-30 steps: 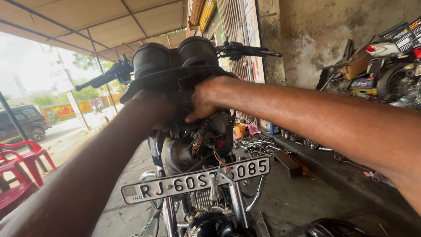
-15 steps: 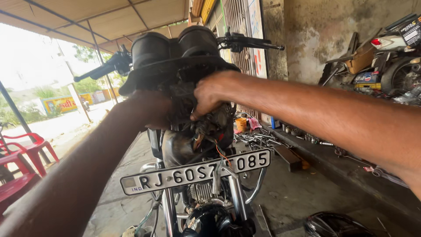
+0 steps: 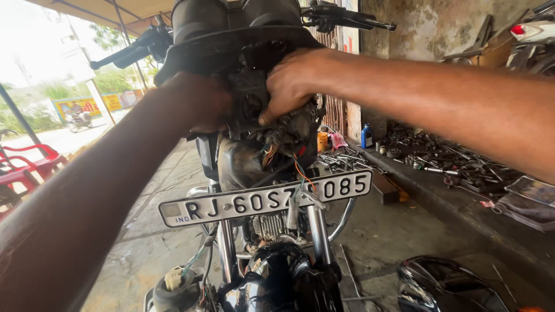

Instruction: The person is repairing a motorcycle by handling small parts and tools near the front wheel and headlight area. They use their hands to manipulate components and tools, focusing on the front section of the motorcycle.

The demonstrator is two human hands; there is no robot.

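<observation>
**Both hands inside the motorcycle's open headlamp housing**

The step in hand looks like work on the wiring behind the dark front cowl [image 3: 243,43] of the black motorcycle [image 3: 272,173]. The right hand [image 3: 292,84] curls its fingers down onto the tangle of orange and mixed-colour wires [image 3: 283,147] in the bare metal headlamp shell [image 3: 243,164]; its grip is pressed together around something there, though what exactly it pinches is hidden. The left hand [image 3: 199,101] presses against the shell's other side; whether its grip is spread or closed I cannot tell. The next move likely calls for a steady brace from the left hand and fine finger work from the right.

Below hangs a white number plate [image 3: 266,199]. The concrete floor [image 3: 376,242] is wet-looking; scattered tools [image 3: 445,164] lie along a raised ledge, and red plastic chairs [image 3: 26,170] stand outside.
</observation>
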